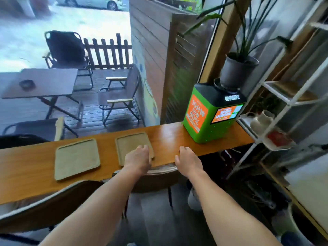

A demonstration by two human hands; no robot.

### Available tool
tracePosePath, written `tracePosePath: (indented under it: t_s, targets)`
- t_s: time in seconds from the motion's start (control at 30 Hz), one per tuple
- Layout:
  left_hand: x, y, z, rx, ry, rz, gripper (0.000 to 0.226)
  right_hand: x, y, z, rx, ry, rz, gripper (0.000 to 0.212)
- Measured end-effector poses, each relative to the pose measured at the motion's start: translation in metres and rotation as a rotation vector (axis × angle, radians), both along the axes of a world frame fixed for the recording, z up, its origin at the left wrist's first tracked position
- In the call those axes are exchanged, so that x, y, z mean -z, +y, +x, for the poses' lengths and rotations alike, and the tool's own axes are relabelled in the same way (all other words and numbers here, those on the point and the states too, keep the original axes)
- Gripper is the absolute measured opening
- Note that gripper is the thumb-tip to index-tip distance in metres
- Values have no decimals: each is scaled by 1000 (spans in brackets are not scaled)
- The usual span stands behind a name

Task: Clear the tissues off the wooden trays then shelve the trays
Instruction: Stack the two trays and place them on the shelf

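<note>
Two pale wooden trays lie flat on a long orange-brown counter. The left tray is bare and untouched. The right tray has my left hand resting on its near right corner, fingers curled over the rim. My right hand lies on the counter just right of that tray, fingers bent and holding nothing. No tissues show on either tray. A white wire shelf unit stands at the right end of the counter.
A green and orange charging box sits on the counter's right end with a potted plant on top. The shelf holds a white jug and a wooden board. Chair backs stand below the counter. Patio furniture lies beyond the window.
</note>
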State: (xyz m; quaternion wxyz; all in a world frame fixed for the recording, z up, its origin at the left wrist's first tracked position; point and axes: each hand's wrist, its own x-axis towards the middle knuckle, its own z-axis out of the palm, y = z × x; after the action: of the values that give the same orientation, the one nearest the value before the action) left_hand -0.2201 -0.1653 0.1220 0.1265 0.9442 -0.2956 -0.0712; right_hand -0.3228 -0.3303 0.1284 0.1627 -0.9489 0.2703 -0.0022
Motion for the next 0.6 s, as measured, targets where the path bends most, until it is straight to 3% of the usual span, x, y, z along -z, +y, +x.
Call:
tracePosePath:
  t_s: [0.33,0.6]
  targets:
    - [39,89,81,-261,95,59,20,24,79,121,-228,11,103,30]
    - [78,61,121,-407,284,77,18,75,25,167,-213,182,19,34]
